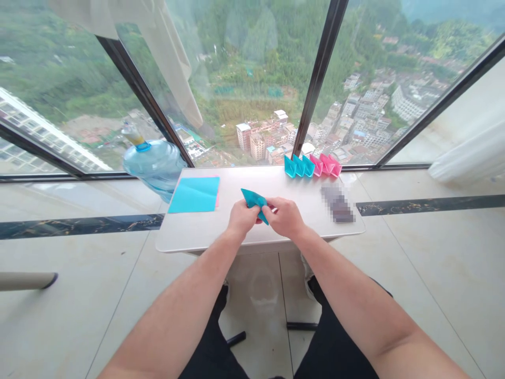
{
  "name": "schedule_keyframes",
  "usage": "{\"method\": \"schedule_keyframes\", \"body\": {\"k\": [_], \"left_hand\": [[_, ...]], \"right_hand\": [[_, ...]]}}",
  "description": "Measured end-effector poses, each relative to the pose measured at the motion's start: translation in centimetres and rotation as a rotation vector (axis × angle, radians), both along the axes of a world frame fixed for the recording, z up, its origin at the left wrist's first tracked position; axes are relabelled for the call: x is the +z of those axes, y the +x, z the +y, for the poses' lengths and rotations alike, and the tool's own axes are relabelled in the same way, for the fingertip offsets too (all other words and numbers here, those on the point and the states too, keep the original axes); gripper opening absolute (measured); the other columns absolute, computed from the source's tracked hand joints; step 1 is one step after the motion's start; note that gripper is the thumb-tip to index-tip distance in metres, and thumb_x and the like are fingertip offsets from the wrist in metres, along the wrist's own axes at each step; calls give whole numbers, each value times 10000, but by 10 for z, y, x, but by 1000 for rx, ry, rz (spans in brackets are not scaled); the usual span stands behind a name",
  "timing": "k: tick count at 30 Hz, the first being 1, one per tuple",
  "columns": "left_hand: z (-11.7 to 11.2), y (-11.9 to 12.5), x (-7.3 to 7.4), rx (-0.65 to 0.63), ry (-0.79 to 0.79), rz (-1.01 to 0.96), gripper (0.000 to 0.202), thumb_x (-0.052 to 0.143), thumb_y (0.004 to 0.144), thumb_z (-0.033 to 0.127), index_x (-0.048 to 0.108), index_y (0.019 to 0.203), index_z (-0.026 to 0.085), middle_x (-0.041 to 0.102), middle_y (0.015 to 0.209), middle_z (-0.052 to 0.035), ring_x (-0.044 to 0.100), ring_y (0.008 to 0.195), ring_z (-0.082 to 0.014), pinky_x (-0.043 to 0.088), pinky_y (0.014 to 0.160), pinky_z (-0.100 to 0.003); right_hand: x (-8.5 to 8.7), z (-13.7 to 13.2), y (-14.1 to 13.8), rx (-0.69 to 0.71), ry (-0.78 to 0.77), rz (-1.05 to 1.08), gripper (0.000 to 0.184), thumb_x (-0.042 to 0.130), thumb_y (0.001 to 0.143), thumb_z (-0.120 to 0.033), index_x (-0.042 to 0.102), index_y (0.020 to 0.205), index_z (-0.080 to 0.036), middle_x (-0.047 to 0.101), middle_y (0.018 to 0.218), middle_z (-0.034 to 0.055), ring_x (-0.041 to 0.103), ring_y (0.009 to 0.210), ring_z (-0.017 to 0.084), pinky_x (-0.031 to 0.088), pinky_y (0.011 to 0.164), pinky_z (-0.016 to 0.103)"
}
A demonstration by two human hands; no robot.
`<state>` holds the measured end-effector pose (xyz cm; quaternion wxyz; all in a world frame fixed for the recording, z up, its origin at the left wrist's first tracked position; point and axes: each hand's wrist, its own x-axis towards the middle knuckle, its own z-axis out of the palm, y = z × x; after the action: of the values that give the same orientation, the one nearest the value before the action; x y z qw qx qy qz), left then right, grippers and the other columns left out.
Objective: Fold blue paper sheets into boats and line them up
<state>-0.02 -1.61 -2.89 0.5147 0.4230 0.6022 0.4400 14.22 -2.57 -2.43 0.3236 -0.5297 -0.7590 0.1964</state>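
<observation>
A piece of folded blue paper (253, 198) is held up over the front half of the white table (197, 231). My left hand (243, 217) pinches its lower left side, thumb on top. On its right edge the fingers of my right hand (284, 215) are closed, with the thumb pressed against the paper. The folded paper is tilted, with one pointed corner toward the upper left. Part of its lower side is hidden behind my fingers.
Flat blue sheets (194, 194) with pink edges beneath lie at the table's left. Several folded blue boats (300, 167) and pink boats (325, 166) stand in a row at the back right, near a blurred dark object (338, 204). A large water bottle (155, 164) stands beside the window.
</observation>
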Motion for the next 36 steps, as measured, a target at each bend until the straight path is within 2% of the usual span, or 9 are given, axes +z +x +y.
{"method": "schedule_keyframes", "body": {"k": [4,9,10,12,15,22,28,32,36], "left_hand": [[0,1,0,-49,-57,-1,130,642,608,216,693,705,146,687,659,-72,670,616,-215,580,545,-323],[4,-12,3,-8,136,96,497,619,590,156,712,1075,216,668,670,22,626,584,-156,526,530,-246],[4,-16,5,-33,159,144,475,606,609,165,721,1066,222,656,639,32,609,539,-146,510,521,-243],[5,-21,7,-57,180,265,269,584,657,198,738,877,209,628,565,30,598,485,-145,476,500,-242],[4,-24,9,21,197,355,130,550,699,212,679,708,205,579,485,30,635,482,-165,459,492,-238],[8,-20,5,159,154,296,156,578,642,171,679,758,191,583,526,36,651,482,-174,497,497,-252],[7,-14,0,178,132,103,212,636,571,178,680,779,175,671,706,-16,644,578,-170,538,532,-285],[4,-8,2,168,-61,-122,197,674,575,219,685,760,155,666,662,-36,623,573,-173,528,575,-320],[1,0,0,306,-146,-426,283,714,534,166,683,815,168,692,717,-19,630,655,-139,491,678,-289]], "right_hand": [[-4,5,2,-112,-44,74,216,560,874,-275,729,755,-212,707,689,7,591,633,139,399,634,249],[-3,8,6,-167,-57,14,221,560,846,-250,700,680,-211,657,602,3,504,558,129,330,582,261],[-3,8,7,-157,-69,-4,222,562,843,-247,700,674,-212,657,602,5,498,558,131,323,580,263],[-2,8,8,-132,-105,-18,209,571,841,-253,715,694,-217,675,627,10,510,572,136,322,585,264],[-1,8,9,-114,-159,13,173,594,842,-284,756,809,-231,724,719,12,560,627,143,344,612,255],[1,8,7,-189,-154,-136,249,558,837,-256,661,613,-217,661,604,28,478,556,143,273,575,288],[-3,8,6,-166,-113,47,259,505,857,-228,751,775,-224,718,693,21,578,626,153,376,636,267],[-9,10,5,-201,-99,229,256,543,800,-219,775,908,-230,765,829,16,661,748,174,471,734,275],[-16,10,-5,-266,-128,405,262,560,757,-227,754,933,-221,764,874,19,691,798,190,530,776,302]]}}
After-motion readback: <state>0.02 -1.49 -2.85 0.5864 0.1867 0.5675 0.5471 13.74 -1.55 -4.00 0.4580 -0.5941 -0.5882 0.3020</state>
